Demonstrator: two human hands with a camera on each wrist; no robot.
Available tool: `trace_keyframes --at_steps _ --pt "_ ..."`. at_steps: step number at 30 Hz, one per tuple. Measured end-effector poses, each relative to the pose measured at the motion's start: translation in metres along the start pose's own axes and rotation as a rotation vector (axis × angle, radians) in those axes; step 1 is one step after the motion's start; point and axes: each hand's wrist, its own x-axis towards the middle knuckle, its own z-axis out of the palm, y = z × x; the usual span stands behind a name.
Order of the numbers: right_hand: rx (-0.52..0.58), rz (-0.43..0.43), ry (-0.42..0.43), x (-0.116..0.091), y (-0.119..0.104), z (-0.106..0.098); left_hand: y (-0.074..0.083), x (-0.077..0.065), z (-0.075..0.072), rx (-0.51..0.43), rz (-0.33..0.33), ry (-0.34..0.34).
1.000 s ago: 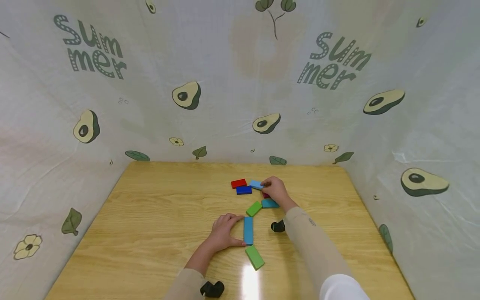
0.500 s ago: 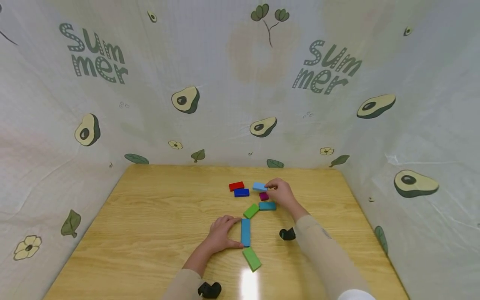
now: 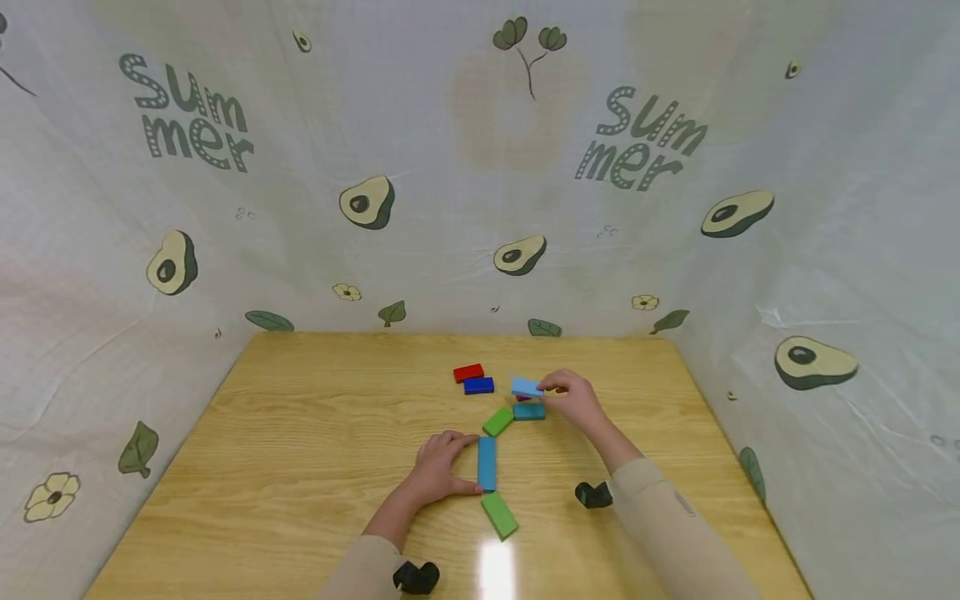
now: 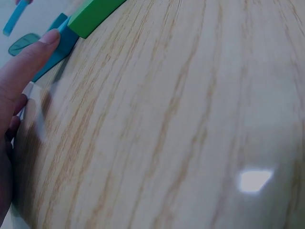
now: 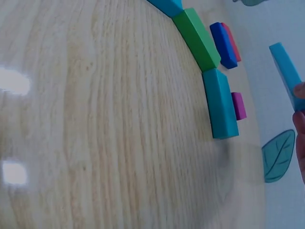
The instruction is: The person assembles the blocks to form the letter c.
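Note:
My left hand (image 3: 437,473) spans a blue block (image 3: 487,464) lying on the table, with the thumb at its near end and a fingertip at its far end. In the left wrist view the thumb touches this blue block (image 4: 55,61) beside a green block (image 4: 95,16). My right hand (image 3: 576,400) pinches a light blue block (image 3: 527,387) by its right end, raised off the table. Below it lie a teal block (image 3: 529,412) and a small purple block (image 5: 238,106), mostly hidden in the head view. A second green block (image 3: 498,422) links the teal and blue blocks.
A red block (image 3: 468,373) and a dark blue block (image 3: 478,386) lie together farther back. The first green block (image 3: 499,516) continues the curved row toward the front. A printed cloth (image 3: 442,275) hangs behind the wooden table (image 3: 322,417) and at its sides.
My right hand has lifted the light blue block and brought it nearer, over the purple block. The left hand stays at the blue block. The head view has shifted slightly.

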Motion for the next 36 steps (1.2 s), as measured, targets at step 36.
trace_keyframes --at_steps 36 --pt "0.113 0.138 0.024 -0.123 0.012 0.017 0.0 0.004 -0.002 0.008 -0.018 -0.024"
